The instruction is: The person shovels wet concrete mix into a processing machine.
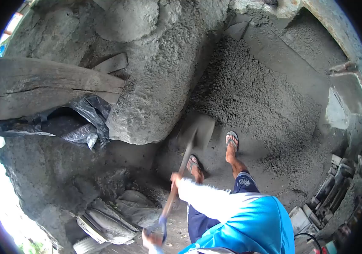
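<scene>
A long-handled shovel point(172, 194) slants across the view in front of me. My right hand point(176, 179) wraps round the wooden shaft about midway, its white-sleeved arm reaching across my body. At the lower left my left hand point(152, 239) is closed on the handle end, by the blue-grey grip. The shovel's grey, dusty blade point(202, 130) points away from me, just ahead of my left foot point(193, 164). It overlaps the near edge of a heap of dark grey, crumbly grit point(253, 89).
A large grey block point(151, 101) rises left of the blade. A thick wooden beam point(41, 82) and black plastic sheeting point(79, 120) lie farther left. My right foot point(232, 139), in a flip-flop, stands beside the grit. Stacked slabs point(335, 182) line the right edge.
</scene>
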`<state>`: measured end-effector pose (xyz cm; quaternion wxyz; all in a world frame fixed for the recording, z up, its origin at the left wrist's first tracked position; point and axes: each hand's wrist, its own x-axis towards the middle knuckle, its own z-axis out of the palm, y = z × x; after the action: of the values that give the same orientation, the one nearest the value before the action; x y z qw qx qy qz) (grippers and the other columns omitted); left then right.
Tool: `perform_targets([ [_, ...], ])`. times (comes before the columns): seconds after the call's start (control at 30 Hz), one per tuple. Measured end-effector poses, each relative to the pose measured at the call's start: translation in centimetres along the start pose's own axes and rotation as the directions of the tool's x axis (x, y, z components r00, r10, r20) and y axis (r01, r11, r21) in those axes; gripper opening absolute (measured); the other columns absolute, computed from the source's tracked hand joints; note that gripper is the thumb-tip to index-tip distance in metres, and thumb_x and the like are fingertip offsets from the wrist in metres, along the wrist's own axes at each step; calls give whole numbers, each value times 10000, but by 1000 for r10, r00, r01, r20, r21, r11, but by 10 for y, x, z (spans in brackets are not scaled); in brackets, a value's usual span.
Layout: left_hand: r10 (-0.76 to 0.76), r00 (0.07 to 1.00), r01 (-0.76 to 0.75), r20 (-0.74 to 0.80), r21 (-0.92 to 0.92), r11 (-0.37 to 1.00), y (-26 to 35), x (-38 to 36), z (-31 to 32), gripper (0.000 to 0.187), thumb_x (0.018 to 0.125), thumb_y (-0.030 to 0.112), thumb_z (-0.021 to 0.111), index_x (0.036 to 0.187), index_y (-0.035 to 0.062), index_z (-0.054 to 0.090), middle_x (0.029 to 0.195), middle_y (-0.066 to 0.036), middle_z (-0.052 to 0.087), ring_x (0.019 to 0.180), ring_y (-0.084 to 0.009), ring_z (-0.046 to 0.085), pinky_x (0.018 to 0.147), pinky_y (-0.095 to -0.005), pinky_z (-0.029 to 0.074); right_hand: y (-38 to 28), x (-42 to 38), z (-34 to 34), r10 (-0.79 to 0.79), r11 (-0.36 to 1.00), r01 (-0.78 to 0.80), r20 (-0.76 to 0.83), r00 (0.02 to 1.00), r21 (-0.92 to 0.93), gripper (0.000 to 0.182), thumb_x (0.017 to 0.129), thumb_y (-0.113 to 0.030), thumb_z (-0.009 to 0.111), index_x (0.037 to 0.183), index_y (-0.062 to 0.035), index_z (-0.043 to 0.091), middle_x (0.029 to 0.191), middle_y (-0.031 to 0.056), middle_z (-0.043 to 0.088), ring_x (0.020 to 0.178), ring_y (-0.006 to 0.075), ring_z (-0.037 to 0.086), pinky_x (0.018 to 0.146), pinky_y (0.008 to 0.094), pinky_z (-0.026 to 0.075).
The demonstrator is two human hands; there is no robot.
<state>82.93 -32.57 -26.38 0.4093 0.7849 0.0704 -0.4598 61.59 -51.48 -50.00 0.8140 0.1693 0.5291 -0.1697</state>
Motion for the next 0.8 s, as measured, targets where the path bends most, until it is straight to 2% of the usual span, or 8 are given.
perform_targets([
  [0.07,-90,980,66,-180,-137,988,-12,25,201,340,891,348,618,706,119,447,543,1,387,395,-154,391,376,-346,363,-145,95,-93,-172,965,170,-7,985,198,345,803,-407,652,732,-91,535,543,79,499,489,261,542,469,424,469],
  [0.13,34,982,-58,-187,-124,991,-12,14,289,352,886,328,624,684,126,418,535,-4,372,390,-156,380,347,-335,339,-215,110,-124,-223,937,243,-103,969,251,343,797,-400,678,750,-91,536,546,73,493,482,251,536,459,419,467],
  [0.3,30,979,-47,-203,-80,996,-46,33,229,339,889,341,609,706,116,434,534,-4,370,376,-138,367,316,-303,301,-187,65,-105,-247,907,343,-349,904,246,283,756,-258,757,822,-91,538,603,48,503,484,217,529,455,422,481],
  [0.43,18,985,-24,-169,-38,999,-43,51,177,325,885,373,604,717,141,453,530,-4,377,392,-138,375,339,-308,307,-152,25,-94,-223,885,348,-374,900,309,295,750,-287,740,869,-112,534,630,31,474,487,217,515,440,418,486],
  [0.57,-90,995,90,35,9,996,-20,56,136,377,861,444,605,692,150,443,511,-4,373,393,-153,364,353,-324,298,-111,-16,-100,-134,858,354,-502,854,373,353,759,-376,686,937,-88,585,784,96,575,683,277,582,643,498,499],
  [0.7,-21,988,-4,156,159,987,5,39,128,408,839,447,631,643,175,397,477,3,311,363,-163,332,345,-337,260,-82,-68,-126,-86,785,392,-542,836,480,466,769,-465,632,1005,-63,635,938,160,675,879,336,648,845,579,512],
  [0.77,-67,978,24,195,215,976,10,36,137,410,840,455,624,650,178,390,468,5,294,354,-171,321,341,-349,248,-69,-109,-150,-210,617,527,-524,826,584,239,768,-222,726,860,-114,534,650,43,504,501,219,521,469,442,488],
  [0.8,-114,976,51,184,316,947,12,28,149,458,839,479,610,611,163,370,449,-11,290,344,-187,317,338,-363,253,-56,-107,-175,-256,592,542,-499,828,597,263,774,-233,719,923,-113,538,688,44,500,495,228,519,455,445,491],
])
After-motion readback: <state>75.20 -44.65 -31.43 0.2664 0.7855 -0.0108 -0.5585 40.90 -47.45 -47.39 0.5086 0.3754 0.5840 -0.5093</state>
